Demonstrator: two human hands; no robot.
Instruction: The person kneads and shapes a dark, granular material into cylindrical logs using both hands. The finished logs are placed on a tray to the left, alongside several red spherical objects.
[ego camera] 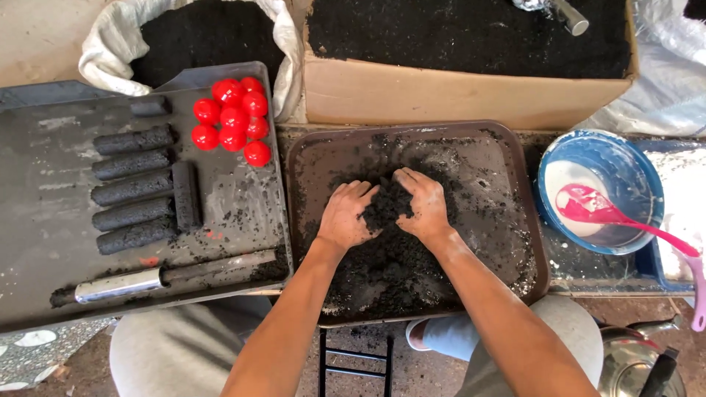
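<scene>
Crumbly black mix (397, 257) lies heaped in the middle of a brown tray (526, 220), and both of the person's hands are pressed into the top of the heap. The left hand (347, 215) lies fingers spread and curled down into it; the right hand (421, 204) sits just beside, cupped over the same clump, so each is gripping loose mix rather than any solid object. It looks damp, grainy and soft (something like wet charcoal dust), likely to crumble if pinched, so scooping from below with cupped palms seems the sound way to take it. Smears and crumbs coat the tray's rim.

To the left, a grey board (44, 184) carries several dark pressed rolls (132, 187), rough-skinned and probably brittle, a cluster of glossy red balls (234, 117), and a metal tube (147, 279) lying flat near the front edge. On the right a blue bowl (625, 165) holds white paste and a pink spoon (610, 213). Behind, a cardboard box (456, 92) and a white sack (110, 37) hold more black powder.
</scene>
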